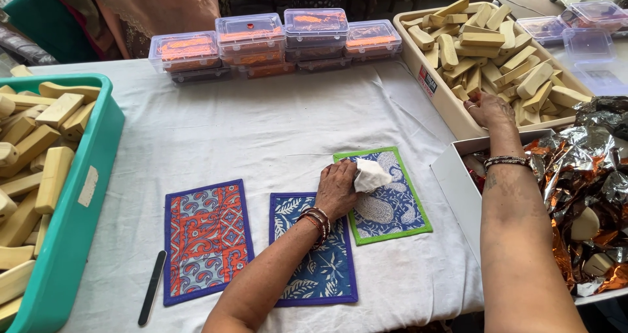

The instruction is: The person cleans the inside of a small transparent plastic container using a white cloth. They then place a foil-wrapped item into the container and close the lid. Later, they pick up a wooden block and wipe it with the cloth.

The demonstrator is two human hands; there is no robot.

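My left hand [337, 188] rests over the table's middle, closed on a crumpled white cloth [370, 175] that sits above a green-edged blue paisley mat [392, 209]. My forearm crosses a blue leaf-print mat [327, 274]. My right hand [489, 109] reaches into the beige tray [432, 78] at the right, its fingers down among several pale wooden blocks [497, 45]; whether it grips one is hidden.
An orange and blue patterned mat [206, 238] and a black nail file [152, 287] lie at the front left. A teal bin [78, 222] of wooden blocks stands left. Clear lidded boxes [275, 42] line the back. A white box [458, 189] of crumpled foil wrappers sits right.
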